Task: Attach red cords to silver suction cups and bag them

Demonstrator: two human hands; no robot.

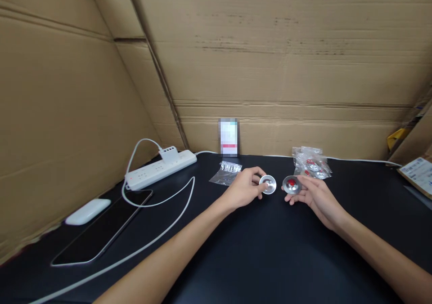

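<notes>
My left hand point(248, 188) pinches a small round silver metal disc point(269, 182), its thumb lying on the shiny dished face. In my right hand point(317, 196) is a second silver disc point(286, 190) with something red at its centre, held by the right edge between thumb and fingers. A small gap separates the two discs above the black tabletop point(270, 250). Behind my right hand lie clear plastic bags point(312, 160) with red and silver pieces inside. Just behind my left hand is a flat clear plastic bag point(225, 172).
A phone-like screen point(228, 137) leans on the cardboard wall point(270, 70). To the left are a white power strip point(162, 171) with a looping cable point(168, 232), a dark tablet point(101, 232) and a white case point(88, 211). A labelled parcel point(418, 173) sits far right.
</notes>
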